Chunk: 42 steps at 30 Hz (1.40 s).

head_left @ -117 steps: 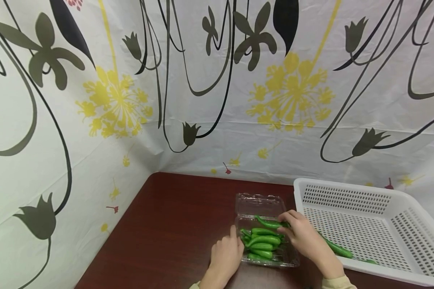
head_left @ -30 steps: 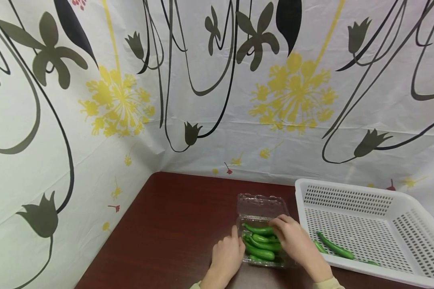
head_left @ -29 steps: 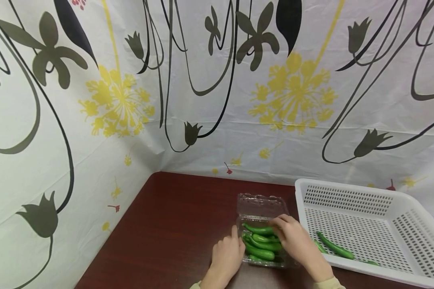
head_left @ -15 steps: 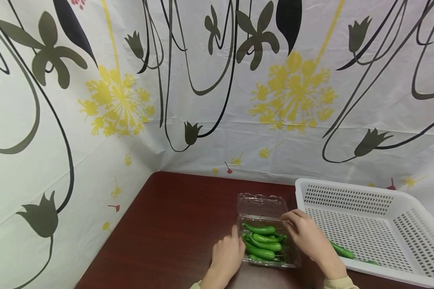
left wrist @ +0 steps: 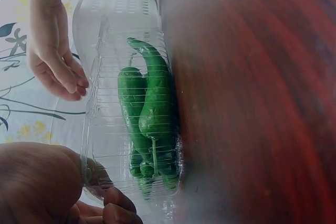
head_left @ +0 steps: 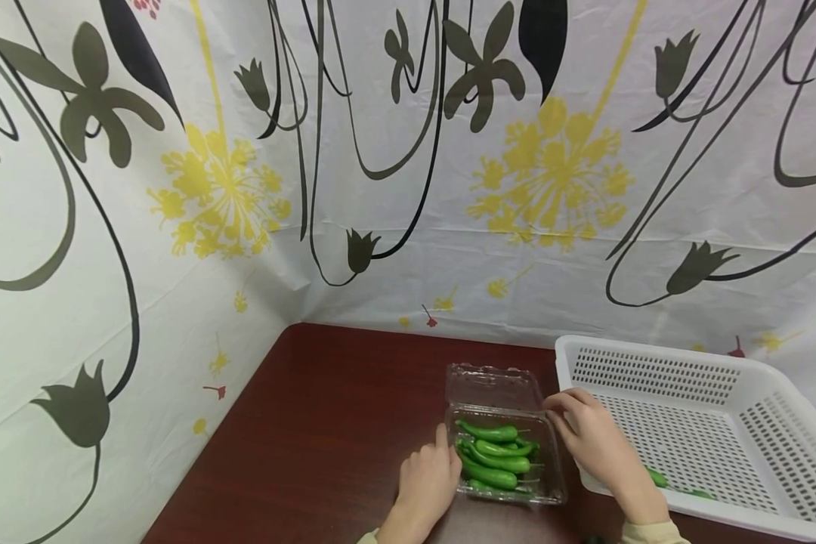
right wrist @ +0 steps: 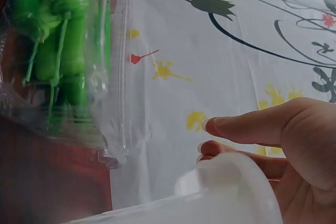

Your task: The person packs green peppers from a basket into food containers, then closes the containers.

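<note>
A clear plastic clamshell box (head_left: 551, 472) with its lid (head_left: 493, 389) tipped back stands on the table, several green peppers (head_left: 496, 477) lying side by side in it. My left hand (head_left: 427, 476) holds the box's left side; in the left wrist view its fingertips (left wrist: 118, 203) pinch the rim near the bottom of the picture. Between the box and the white basket hovers my right hand (head_left: 595, 438), fingers loosely bent and holding nothing. In the right wrist view the thumb (right wrist: 241, 127) stands apart from the box, close above the basket's rim (right wrist: 236, 166).
The white perforated basket (head_left: 659, 355) stands right of the box, its near left part hidden behind my right arm. A green pepper (head_left: 656, 477) and part of another (head_left: 702, 494) show in it. A flower-printed sheet (head_left: 408, 189) hangs behind the dark red table (head_left: 313, 423).
My right hand has laid a pepper at the back of the box, let it go and moved right to the basket's edge. My left hand has stayed on the box.
</note>
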Tool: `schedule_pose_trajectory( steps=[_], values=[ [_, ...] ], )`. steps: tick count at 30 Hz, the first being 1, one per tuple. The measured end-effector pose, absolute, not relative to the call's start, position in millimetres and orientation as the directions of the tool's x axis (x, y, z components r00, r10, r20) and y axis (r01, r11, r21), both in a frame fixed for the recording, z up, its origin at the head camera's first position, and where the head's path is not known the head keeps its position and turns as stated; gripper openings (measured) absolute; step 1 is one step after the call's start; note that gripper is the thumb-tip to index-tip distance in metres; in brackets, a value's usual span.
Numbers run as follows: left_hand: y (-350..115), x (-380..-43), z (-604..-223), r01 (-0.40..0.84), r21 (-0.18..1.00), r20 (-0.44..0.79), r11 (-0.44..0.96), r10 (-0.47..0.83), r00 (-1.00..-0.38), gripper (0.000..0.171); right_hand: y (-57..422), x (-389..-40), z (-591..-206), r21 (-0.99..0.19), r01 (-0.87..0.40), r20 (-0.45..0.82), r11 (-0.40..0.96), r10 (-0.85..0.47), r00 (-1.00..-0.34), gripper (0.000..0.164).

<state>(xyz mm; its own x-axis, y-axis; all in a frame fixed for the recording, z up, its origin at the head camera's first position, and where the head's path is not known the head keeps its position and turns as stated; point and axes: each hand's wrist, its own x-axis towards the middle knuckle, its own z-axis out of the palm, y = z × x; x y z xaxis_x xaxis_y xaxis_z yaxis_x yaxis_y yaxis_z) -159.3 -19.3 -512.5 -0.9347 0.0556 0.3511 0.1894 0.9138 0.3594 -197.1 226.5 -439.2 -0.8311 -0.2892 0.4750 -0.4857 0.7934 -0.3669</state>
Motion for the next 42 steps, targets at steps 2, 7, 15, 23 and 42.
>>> schedule_pose_trajectory(
  steps=[2, 7, 15, 23, 42],
  values=[
    [-19.2, -159.1, -511.9, 0.188, 0.360, 0.350, 0.914, 0.055, -0.935, 0.039, 228.4, -197.3, -438.3, -0.370, -0.474, 0.466, 0.799, -0.282, -0.839, 0.015],
    [-19.5, -159.2, -511.4, 0.188, 0.361, 0.346, 0.913, 0.055, -0.936, 0.040, 235.3, -197.5, -439.1, -0.356, -0.472, 0.495, 0.807, -0.265, -0.828, 0.014],
    [-20.1, -158.5, -511.4, 0.188, 0.362, 0.334, 0.913, 0.061, -0.940, 0.039, 248.5, -200.9, -443.4, -0.353, -0.442, 0.488, 0.825, -0.241, -0.839, 0.012],
    [-19.8, -158.4, -510.2, 0.186, 0.360, 0.343, 0.914, 0.056, -0.938, 0.039, 259.3, -205.2, -444.3, -0.367, -0.406, 0.431, 0.837, -0.234, -0.871, 0.015],
    [-18.4, -158.8, -511.0, 0.172, 0.365, 0.315, 0.915, 0.053, -0.948, 0.039, 273.9, -213.6, -458.6, -0.366, -0.311, 0.154, 0.877, -0.273, -0.950, 0.015]
  ],
)
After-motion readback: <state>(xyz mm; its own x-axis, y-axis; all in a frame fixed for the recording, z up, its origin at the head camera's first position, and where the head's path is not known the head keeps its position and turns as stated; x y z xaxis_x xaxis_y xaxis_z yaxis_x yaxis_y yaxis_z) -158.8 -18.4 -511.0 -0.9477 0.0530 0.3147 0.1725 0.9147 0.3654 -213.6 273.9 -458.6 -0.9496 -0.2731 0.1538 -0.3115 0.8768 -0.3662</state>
